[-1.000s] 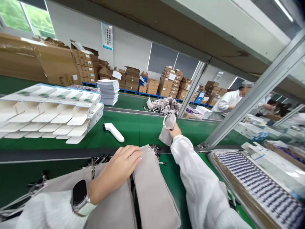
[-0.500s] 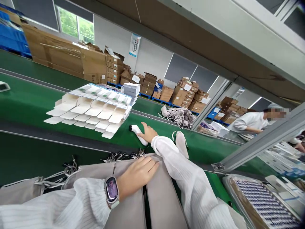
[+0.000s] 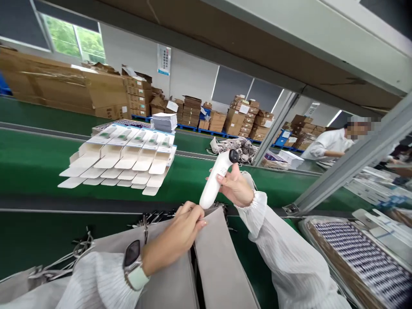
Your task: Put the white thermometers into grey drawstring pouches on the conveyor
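Observation:
My right hand (image 3: 236, 186) is closed around a white infrared thermometer (image 3: 214, 180), lifted over the near edge of the green belt. Its black round head points up and to the right, and its lower end is just above a grey drawstring pouch (image 3: 219, 253). With fingers bent, my left hand (image 3: 180, 227) grips the top edge of that pouch. More grey pouches (image 3: 164, 274) lie side by side under my left arm, their cords bunched at the far end. Behind my right hand, another pouch (image 3: 249, 178) is partly hidden.
Open white boxes (image 3: 122, 159) stand stacked on the green belt (image 3: 32, 159) at left, with a pile of leaflets (image 3: 164, 122) behind. Tangled pouches (image 3: 238, 146) lie farther back. A metal post (image 3: 277, 128) and tray of striped items (image 3: 357, 257) are at right. A co-worker (image 3: 331, 141) is beyond.
My right hand has picked the thermometer up off the belt and brought it up and right, turning it upright. My left hand has shifted slightly left and now grips the pouch's edge.

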Motion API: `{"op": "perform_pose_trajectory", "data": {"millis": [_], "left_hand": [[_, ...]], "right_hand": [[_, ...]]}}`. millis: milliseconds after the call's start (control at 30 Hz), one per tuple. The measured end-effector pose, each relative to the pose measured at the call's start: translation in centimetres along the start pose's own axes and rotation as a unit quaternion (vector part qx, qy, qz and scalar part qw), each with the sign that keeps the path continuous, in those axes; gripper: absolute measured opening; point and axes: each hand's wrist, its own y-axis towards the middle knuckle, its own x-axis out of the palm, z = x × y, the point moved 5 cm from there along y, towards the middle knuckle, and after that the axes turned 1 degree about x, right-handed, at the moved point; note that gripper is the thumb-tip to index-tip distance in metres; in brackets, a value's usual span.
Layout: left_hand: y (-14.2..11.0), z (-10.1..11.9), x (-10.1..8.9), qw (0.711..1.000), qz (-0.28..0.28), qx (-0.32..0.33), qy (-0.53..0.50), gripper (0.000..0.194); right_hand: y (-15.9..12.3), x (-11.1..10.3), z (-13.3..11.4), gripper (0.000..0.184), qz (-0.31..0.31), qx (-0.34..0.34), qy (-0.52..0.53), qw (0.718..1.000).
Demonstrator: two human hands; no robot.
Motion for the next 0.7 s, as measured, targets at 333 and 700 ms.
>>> {"op": "perform_pose_trajectory", "data": {"millis": [333, 700], "left_hand": [[0.4, -1.3, -2.7, 0.978, 0.164, 0.04, 0.123, 0.011], [0.3, -4.3, -1.6, 0.979, 0.011, -0.201, -0.008, 0.04]], "right_hand": [[-0.7, 1.6, 4.5, 0.052, -0.145, 0.088, -0.184, 0.968], [-2.3, 1.2, -1.0, 0.045, 0.05, -0.146, -0.349, 0.924]]}}
